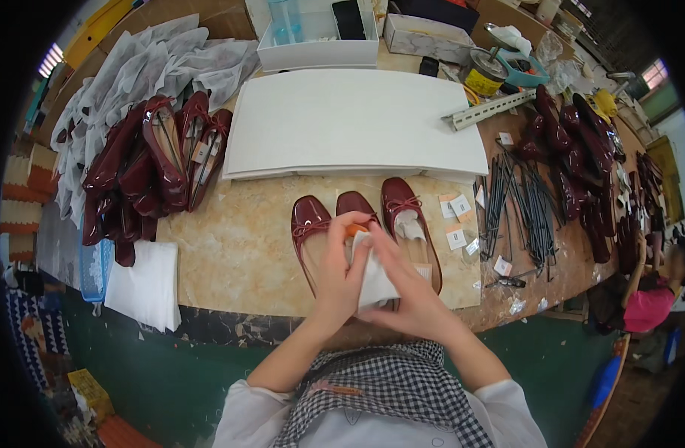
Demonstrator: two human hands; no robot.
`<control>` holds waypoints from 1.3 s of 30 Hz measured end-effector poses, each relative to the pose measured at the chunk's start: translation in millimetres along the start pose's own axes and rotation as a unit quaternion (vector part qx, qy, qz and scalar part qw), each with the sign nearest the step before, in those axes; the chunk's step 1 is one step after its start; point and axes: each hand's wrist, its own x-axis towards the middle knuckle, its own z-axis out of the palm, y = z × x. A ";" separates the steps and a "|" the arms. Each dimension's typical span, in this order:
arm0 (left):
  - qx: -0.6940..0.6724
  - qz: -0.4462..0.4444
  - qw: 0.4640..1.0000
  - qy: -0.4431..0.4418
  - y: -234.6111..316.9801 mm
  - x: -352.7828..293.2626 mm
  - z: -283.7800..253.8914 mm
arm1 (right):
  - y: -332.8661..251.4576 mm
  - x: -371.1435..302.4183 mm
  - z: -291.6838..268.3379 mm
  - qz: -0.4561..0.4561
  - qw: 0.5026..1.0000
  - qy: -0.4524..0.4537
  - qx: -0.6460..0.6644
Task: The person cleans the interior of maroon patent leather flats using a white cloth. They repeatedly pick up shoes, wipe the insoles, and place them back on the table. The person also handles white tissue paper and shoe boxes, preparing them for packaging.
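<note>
My left hand and my right hand meet over the table's front, closed around a piece of white paper. A small orange thing shows at the fingertips; its kind is unclear. Beneath and beyond the hands lie dark red patent flat shoes with bows: a left one, a middle one mostly covered by my hands, and a right one. White paper stuffing sits inside the right shoe.
A stack of white sheets lies beyond the shoes. Piled red shoes and a white cloth are at left. Rightward are small tags, black rods, more shoes, a metal strip and another person.
</note>
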 end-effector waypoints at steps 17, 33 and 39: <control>0.323 0.173 0.878 -0.308 -28.9 -87.5 9.9 | 61.7 38.5 25.1 0.020 0.983 -0.086 -0.163; 0.519 0.183 0.832 -0.063 -120.8 186.0 25.3 | 36.3 -8.0 -17.1 0.038 0.983 0.067 -0.164; 0.341 0.207 0.900 -0.174 -41.5 119.7 38.1 | 32.2 -33.7 -27.5 0.191 0.951 0.152 0.190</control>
